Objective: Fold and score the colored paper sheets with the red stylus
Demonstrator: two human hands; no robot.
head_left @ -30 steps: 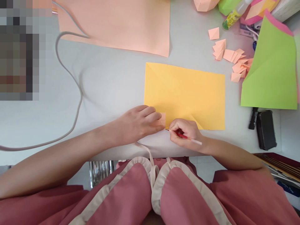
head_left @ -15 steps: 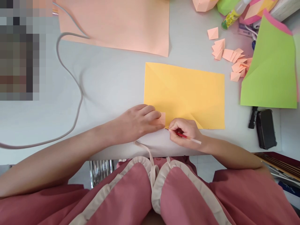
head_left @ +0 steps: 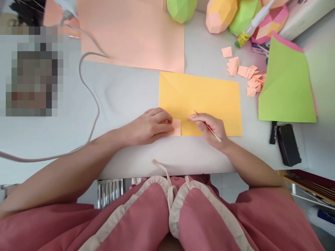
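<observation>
A yellow sheet of paper lies on the white table in front of me. My left hand presses flat on a small pink paper square at the sheet's near left corner, fingers together. My right hand pinches a thin red pencil, whose tip points up and left over the yellow sheet, a little right of the pink square.
A large pink sheet lies at the back. A green sheet is at right, with several small folded pink pieces beside it. Paper polyhedra and a glue bottle stand behind. A grey cable curves at left; a black case at right.
My right hand lifted the pencil tip off the pink square's lower corner and moved it up and to the right over the yellow sheet. The head view tilted up, showing more of the table's back.
</observation>
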